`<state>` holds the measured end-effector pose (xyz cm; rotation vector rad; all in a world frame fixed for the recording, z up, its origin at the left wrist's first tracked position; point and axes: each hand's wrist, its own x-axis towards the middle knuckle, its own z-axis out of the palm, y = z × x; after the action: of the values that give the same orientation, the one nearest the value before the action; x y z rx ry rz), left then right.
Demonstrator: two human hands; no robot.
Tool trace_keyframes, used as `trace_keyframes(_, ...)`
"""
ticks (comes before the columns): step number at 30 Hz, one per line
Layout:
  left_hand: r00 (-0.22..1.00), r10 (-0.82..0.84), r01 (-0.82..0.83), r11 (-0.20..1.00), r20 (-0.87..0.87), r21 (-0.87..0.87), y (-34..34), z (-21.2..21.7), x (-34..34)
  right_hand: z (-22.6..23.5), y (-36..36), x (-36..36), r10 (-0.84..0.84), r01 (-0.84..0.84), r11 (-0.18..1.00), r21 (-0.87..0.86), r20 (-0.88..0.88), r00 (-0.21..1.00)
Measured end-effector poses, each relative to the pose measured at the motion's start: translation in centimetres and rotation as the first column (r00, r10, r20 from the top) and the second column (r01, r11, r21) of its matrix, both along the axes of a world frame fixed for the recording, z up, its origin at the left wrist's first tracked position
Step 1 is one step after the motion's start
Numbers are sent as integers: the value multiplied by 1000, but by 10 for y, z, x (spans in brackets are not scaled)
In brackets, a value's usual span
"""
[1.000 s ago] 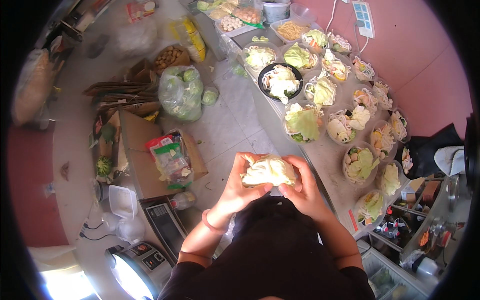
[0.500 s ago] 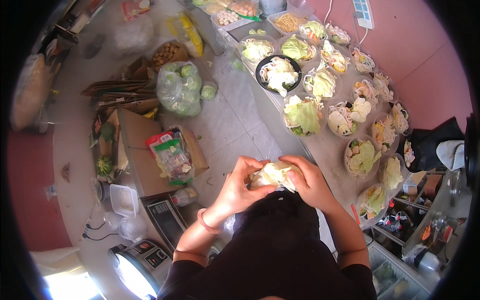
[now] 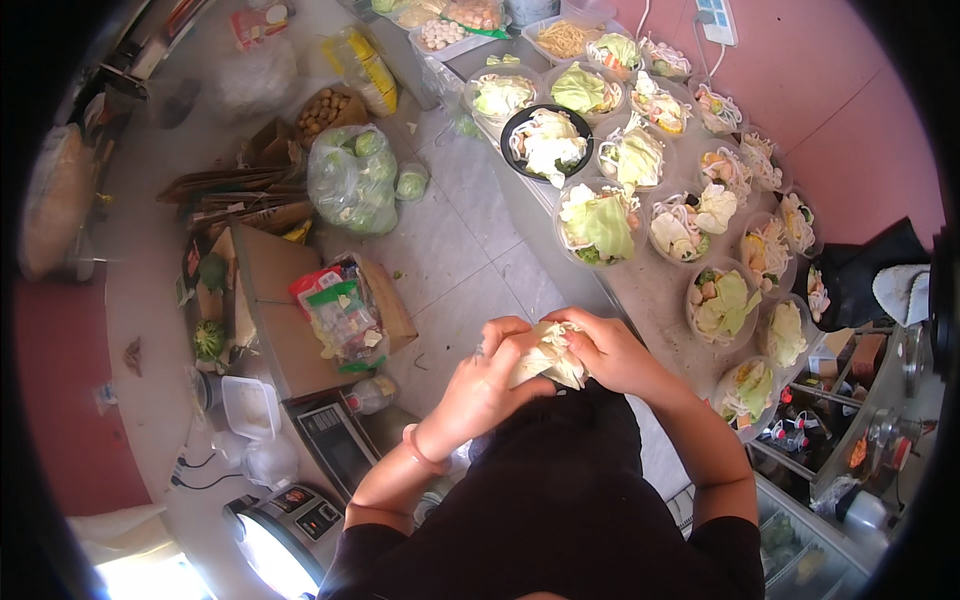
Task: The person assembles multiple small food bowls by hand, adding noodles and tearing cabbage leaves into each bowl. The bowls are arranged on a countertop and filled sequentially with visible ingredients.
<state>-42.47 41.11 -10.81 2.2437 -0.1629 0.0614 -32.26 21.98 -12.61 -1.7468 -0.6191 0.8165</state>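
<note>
Pale yellow cabbage leaves (image 3: 548, 360) are bunched between my two hands, in front of my body. My left hand (image 3: 490, 372) curls round their left side, with a pink band on its wrist. On the other side my right hand (image 3: 607, 352) presses its thumb and fingers onto the leaves. To the right, a counter (image 3: 655, 300) carries several clear bowls of cabbage, white noodles and other food, among them a bowl topped with a broad green leaf (image 3: 600, 225). A black bowl (image 3: 548, 145) of similar food stands among them.
On the floor to the left sit a clear bag of cabbages (image 3: 352, 178), an open cardboard box (image 3: 285, 310) and a box of small brown round things (image 3: 328, 112). A rice cooker (image 3: 285, 535) is at the lower left. Cluttered shelves (image 3: 835, 400) fill the right.
The cabbage leaves have been turned and squeezed between my hands. My left hand has closed further over them. The view has shifted slightly.
</note>
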Motion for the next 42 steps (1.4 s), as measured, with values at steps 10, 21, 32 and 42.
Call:
trace_keyframes(10, 940, -113, 225, 914, 321, -337, 30, -39, 6, -32, -12, 17, -80, 313, 926, 210, -702, 708)
trace_keyframes(21, 847, 507, -198, 578, 158, -791, 50, -49, 3, -37, -86, 27, -356, 761, 609, 224, -780, 514)
trace_keyframes(32, 899, 430, -287, 420, -90, -861, 1, -50, 6, -34, -250, 110, -205, 827, 531, -183, 920, 335)
trace_keyframes(42, 937, 277, -157, 878, 214, -452, -50, -33, 29, -30, 13, -19, -93, 576, 500, 647, -622, 778)
